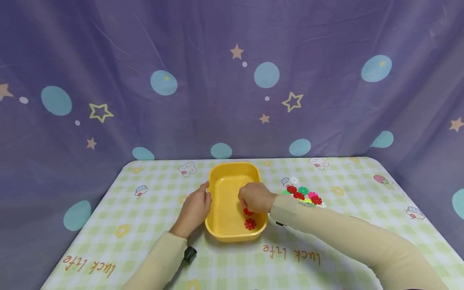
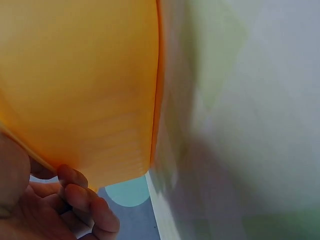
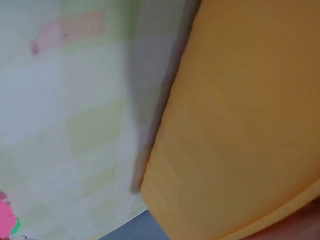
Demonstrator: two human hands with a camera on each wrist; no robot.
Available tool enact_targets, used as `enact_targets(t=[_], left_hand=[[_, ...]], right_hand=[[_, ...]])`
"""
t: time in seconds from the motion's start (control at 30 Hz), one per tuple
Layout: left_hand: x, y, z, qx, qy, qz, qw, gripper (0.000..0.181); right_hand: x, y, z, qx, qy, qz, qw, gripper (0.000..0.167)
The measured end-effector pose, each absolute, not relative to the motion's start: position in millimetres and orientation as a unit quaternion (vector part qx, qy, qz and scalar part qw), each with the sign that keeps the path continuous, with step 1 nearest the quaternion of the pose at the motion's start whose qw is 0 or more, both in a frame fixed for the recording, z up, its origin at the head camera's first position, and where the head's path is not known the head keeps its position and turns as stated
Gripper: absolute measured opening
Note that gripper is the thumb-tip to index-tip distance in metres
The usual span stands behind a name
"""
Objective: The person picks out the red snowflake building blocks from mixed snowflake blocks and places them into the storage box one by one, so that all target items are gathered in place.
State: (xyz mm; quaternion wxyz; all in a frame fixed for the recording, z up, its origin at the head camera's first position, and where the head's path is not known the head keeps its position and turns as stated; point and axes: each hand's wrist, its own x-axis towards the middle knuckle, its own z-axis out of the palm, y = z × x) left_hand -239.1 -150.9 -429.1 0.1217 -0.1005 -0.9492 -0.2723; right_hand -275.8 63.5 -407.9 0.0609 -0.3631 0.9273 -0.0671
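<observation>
Right hand: fingertips hidden in head view; contact with partly covered red flower-shaped plastic disc indeterminate. Right wrist view: yellow rounded-rectangular plastic tray cropped, masks most of hand; pink scalloped piece blurred, cropped at left edge. Small multicoloured flower-shaped pieces: overlapping, count indeterminate. Left hand: cropped in left wrist view. Small black object: identity unclear.
</observation>
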Motion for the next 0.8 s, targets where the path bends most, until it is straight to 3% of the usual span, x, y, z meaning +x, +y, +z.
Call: enact_targets(t=[0.17, 0.33, 0.47, 0.67, 0.8], left_hand=[[-238, -150, -430, -0.097, -0.950, -0.274, 0.114, 0.041], [-237, -150, -426, -0.093, -0.952, -0.265, 0.118, 0.041], [-238, -153, -425, -0.083, -0.955, -0.262, 0.113, 0.042], [-238, -153, -427, -0.076, -0.955, -0.268, 0.105, 0.042], [-238, -151, -428, -0.083, -0.954, -0.271, 0.101, 0.042]], right_hand=[[-276, 78, -394, -0.406, 0.902, -0.146, 0.037, 0.013], [-284, 132, -363, -0.395, 0.890, -0.225, -0.016, 0.015], [-291, 192, -365, -0.321, 0.918, -0.228, 0.040, 0.017], [-294, 267, -407, -0.265, 0.930, -0.218, 0.132, 0.023], [-285, 291, -422, -0.248, 0.928, -0.235, 0.147, 0.027]])
